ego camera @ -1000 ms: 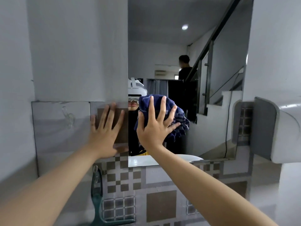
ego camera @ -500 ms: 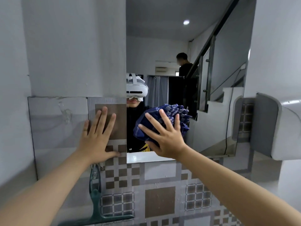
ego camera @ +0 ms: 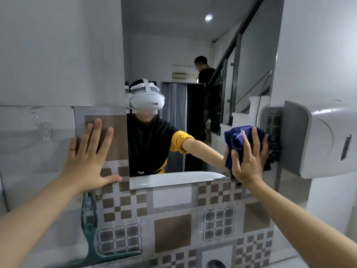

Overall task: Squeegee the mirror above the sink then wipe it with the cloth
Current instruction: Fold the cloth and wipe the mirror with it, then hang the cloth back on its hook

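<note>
Grey wall and patterned tiles frame the scene, with the mirror (ego camera: pixel 193 45) set above a band of brown-and-grey checks.

At far left, low down, the green squeegee (ego camera: pixel 90 238) hangs against the tiles by its handle, in nobody's grip — so the squeegee pass looks finished. Just above it the left hand (ego camera: pixel 90 157) lies flat on the wall beside the mirror's left edge, fingers spread wide and holding nothing. It was planted in much the same spot a second ago, so it reads as a brace.

What has changed is on the glass. A second ago the right hand (ego camera: pixel 249 157) was pushing the blue cloth (ego camera: pixel 237 140) against the mirror's lower middle, right over the reflected headset. Half a second ago it had dropped a little towards the bottom edge. Now it has swept across to the lower right corner — palm open, fingers splayed, pressing the bunched cloth flat to the glass rather than clutching it. The cloth's far folds reach the mirror's right edge, close beside the white wall dispenser (ego camera: pixel 316 140).

That sweep suggests the wipe is under way, with the bottom strip covered from centre to right. My guess is the upper glass remains to be wiped; whether streaks remain cannot be told from here.
</note>
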Demonstrator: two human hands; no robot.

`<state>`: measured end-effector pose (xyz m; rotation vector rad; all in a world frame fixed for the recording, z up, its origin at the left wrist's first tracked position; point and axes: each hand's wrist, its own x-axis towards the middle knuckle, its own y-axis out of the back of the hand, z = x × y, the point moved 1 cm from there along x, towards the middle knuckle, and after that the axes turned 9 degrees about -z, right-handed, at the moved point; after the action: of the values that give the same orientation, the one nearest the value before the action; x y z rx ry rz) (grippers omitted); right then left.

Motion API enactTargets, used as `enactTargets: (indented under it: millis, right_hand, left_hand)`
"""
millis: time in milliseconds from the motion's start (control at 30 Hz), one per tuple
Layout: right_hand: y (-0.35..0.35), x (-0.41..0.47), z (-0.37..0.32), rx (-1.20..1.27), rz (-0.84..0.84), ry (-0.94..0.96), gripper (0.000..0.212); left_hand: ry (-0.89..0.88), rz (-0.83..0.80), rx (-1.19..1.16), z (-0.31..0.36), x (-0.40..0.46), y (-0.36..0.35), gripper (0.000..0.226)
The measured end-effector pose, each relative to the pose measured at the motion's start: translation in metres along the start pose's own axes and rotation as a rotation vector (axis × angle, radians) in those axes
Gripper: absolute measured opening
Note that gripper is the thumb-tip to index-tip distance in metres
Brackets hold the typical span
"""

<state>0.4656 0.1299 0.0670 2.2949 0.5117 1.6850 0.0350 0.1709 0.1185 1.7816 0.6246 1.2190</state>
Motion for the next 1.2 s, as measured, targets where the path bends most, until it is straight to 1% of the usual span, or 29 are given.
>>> enactTargets:
  millis: [100, 167, 233, 433, 567, 667, 767, 833, 900, 933, 967, 1000, 1100, 1200]
  right_hand:
    - [-0.012, -0.021, -0.015, 0.117, 0.034, -0.26, 0.063]
    - [-0.024, -0.035, -0.03, 0.178, 0.057, -0.358, 0.064]
    - [-0.037, -0.049, -0.048, 0.216, 0.079, -0.404, 0.064]
    - [-0.065, -0.083, -0.127, 0.341, 0.074, -0.418, 0.06]
    - [-0.076, -0.099, -0.186, 0.389, 0.017, -0.422, 0.057]
    - [-0.083, -0.107, -0.224, 0.403, -0.001, -0.387, 0.055]
    - [-0.088, -0.114, -0.26, 0.366, -0.025, -0.316, 0.052]
    - [-0.086, -0.119, -0.28, 0.371, -0.081, -0.278, 0.048]
    - [-0.082, -0.124, -0.293, 0.382, -0.124, -0.26, 0.044]
    - [-0.079, -0.125, -0.297, 0.374, -0.132, -0.248, 0.042]
    - [-0.075, -0.126, -0.299, 0.364, -0.135, -0.229, 0.04]
    - [-0.072, -0.127, -0.3, 0.361, -0.136, -0.21, 0.038]
    - [-0.062, -0.125, -0.308, 0.412, -0.175, -0.188, 0.033]
    - [-0.045, -0.119, -0.316, 0.487, -0.317, -0.246, 0.024]
  left_hand:
    - [0.0, -0.018, -0.006, 0.001, -0.001, 0.002, 0.134]
    - [-0.003, -0.02, -0.014, 0.003, -0.001, 0.004, 0.134]
    - [-0.001, -0.024, -0.013, 0.004, -0.002, 0.005, 0.135]
    - [-0.007, -0.037, -0.01, 0.006, -0.004, 0.007, 0.135]
    - [-0.016, -0.068, -0.036, 0.007, -0.003, 0.007, 0.132]
    - [-0.04, -0.095, -0.077, 0.005, -0.003, 0.009, 0.124]
    - [-0.096, -0.071, -0.124, -0.001, -0.007, 0.014, 0.107]
    - [-0.136, 0.004, -0.248, -0.003, -0.012, 0.02, 0.091]
    - [-0.142, 0.134, -0.495, -0.002, -0.02, 0.027, 0.074]
    - [-0.117, 0.189, -0.632, -0.002, -0.025, 0.028, 0.064]
    - [-0.071, 0.209, -0.748, -0.001, -0.031, 0.029, 0.054]
    - [-0.009, 0.191, -0.852, 0.001, -0.037, 0.029, 0.043]
    - [0.169, 0.038, -1.123, 0.009, -0.051, 0.018, 0.019]
    - [0.278, -0.011, -1.43, 0.01, -0.062, 0.013, 0.013]
